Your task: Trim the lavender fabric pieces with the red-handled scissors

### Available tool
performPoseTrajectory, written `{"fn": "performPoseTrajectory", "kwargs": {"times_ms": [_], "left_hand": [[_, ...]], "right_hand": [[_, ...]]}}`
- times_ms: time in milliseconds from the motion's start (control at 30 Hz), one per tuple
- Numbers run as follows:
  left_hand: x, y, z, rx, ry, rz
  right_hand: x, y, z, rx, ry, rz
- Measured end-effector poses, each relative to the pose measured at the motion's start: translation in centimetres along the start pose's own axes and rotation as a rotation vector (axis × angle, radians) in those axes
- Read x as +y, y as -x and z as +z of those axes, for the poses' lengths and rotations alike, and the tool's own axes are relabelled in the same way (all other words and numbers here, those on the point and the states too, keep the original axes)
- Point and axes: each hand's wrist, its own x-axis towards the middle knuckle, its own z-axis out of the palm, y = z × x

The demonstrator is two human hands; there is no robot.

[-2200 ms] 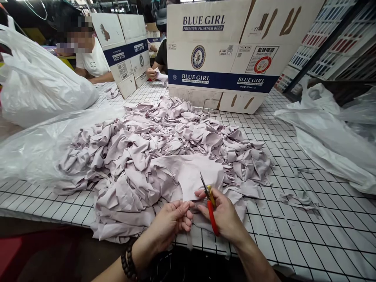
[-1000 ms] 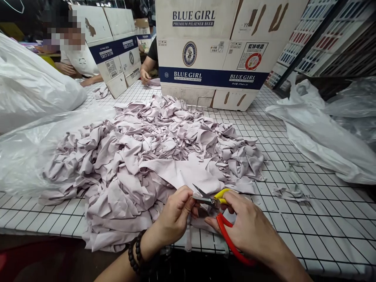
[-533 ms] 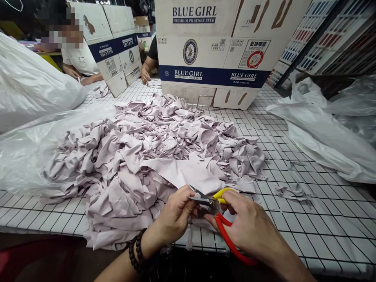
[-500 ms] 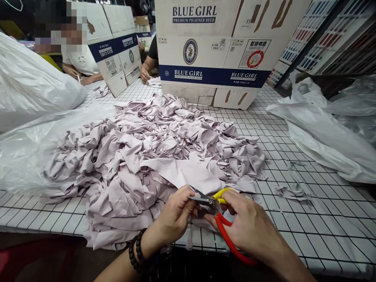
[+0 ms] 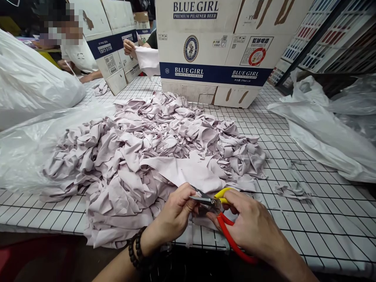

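Gripping the red-and-yellow-handled scissors [image 5: 215,203], the right hand [image 5: 249,219], lower right of frame, holds parted blades, now turned down from upright, at the left hand [image 5: 174,211]; cutting appears in progress. Left thumb and forefinger pinch a lilac fabric piece [image 5: 190,172], its held edge mostly hidden beside the blades. Centre: fabric heap [image 5: 123,145]. Upper left: a co-worker's hand [image 5: 130,47] now raises a cloth [image 5: 147,59].

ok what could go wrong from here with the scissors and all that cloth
The scissors in the right hand are open, blades right by the left hand, so a slip could nick a finger. The cloth pile overhangs the near edge of the table, so pieces might slide off.
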Motion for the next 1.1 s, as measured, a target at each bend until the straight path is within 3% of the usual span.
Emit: {"fn": "performPoseTrajectory", "kwargs": {"times_ms": [200,633,1100], "left_hand": [[-0.06,0.07,0.13,0.018,0.060,-0.028],[0.07,0.13,0.53,0.041,0.232,-0.108],[-0.04,0.06,0.33,0.006,0.278,-0.133]], "right_hand": [[-0.07,0.02,0.06,0.009,0.019,-0.010],[0.03,0.16,0.78,0.168,0.055,-0.090],[0.44,-0.07,0.79,0.141,-0.013,-0.120]]}}
